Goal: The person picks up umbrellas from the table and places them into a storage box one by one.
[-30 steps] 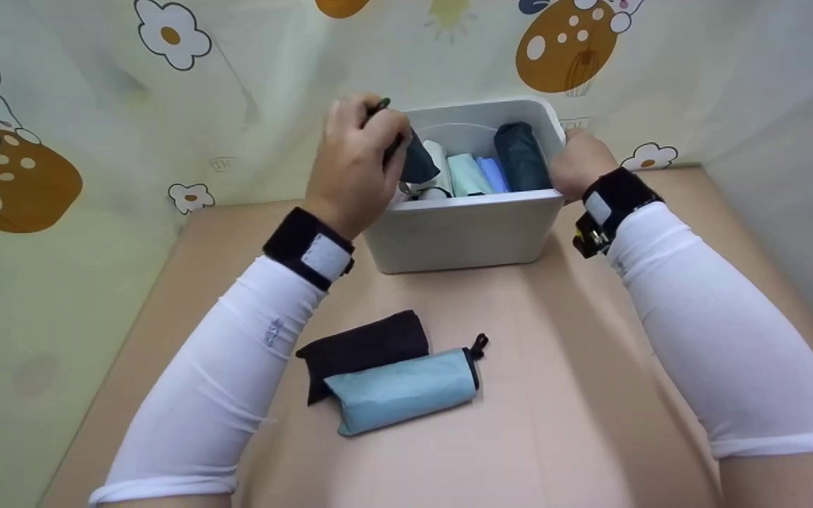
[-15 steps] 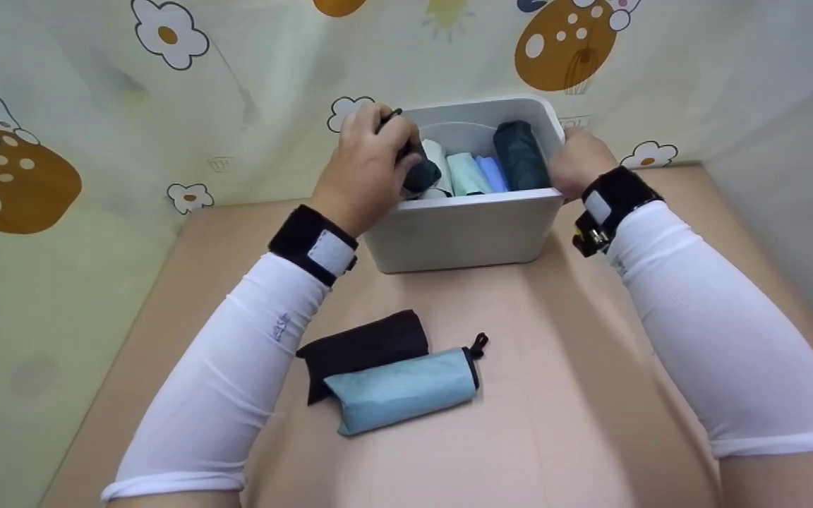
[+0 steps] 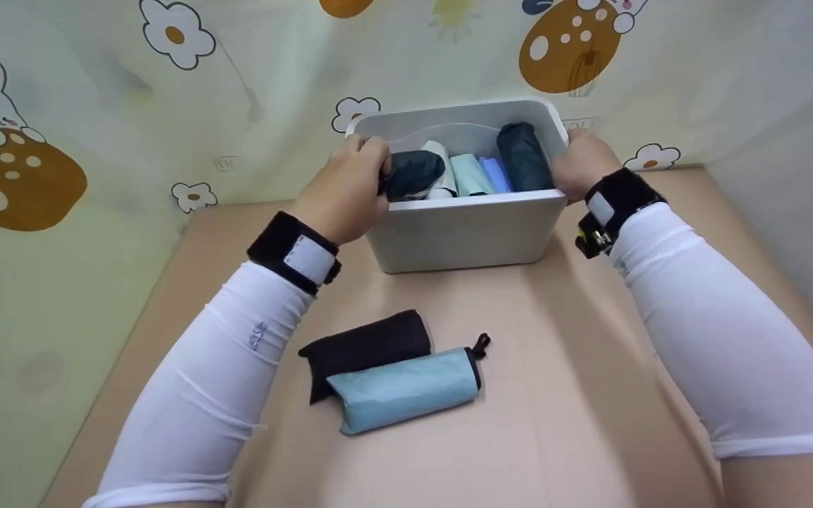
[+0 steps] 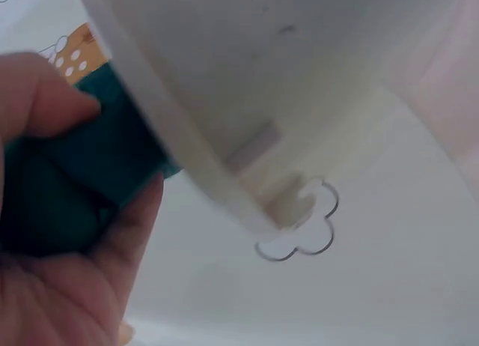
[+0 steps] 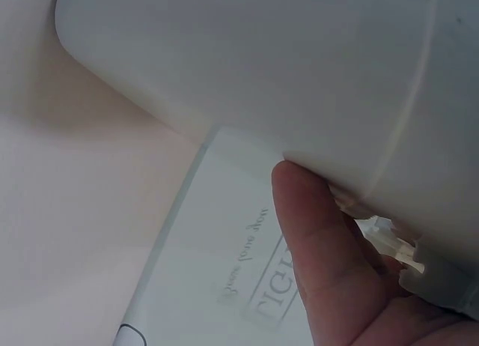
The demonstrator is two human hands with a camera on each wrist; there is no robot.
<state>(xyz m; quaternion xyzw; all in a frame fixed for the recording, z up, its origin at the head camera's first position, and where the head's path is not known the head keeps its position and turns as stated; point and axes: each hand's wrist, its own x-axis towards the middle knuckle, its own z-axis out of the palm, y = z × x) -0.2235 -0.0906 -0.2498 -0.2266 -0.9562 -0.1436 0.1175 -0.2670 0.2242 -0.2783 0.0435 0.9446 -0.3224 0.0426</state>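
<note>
My left hand [image 3: 346,185] grips a dark green cloth roll [image 3: 415,173] at the left rim of the white storage bin [image 3: 470,236]. In the left wrist view, thumb and fingers curl round this green roll [image 4: 112,147], beside the bin's wall. Inside the bin stand a white roll [image 3: 442,169], a mint roll [image 3: 471,175], a blue one [image 3: 495,174] and another dark green roll [image 3: 524,156]. My right hand [image 3: 584,164] holds the bin's right end. In the right wrist view its thumb lies against the outer wall, near a handle cut-out [image 5: 385,237].
In front of the bin, a black cloth pouch [image 3: 371,346] lies on the tan tabletop [image 3: 555,437]. A light blue pouch [image 3: 406,396] with a black cord loop partly overlaps it. Behind the bin hangs a patterned cloth backdrop [image 3: 272,77].
My left hand has come down to the bin's left rim, and the dark green roll has tipped lower with it. The right hand stays on the bin.
</note>
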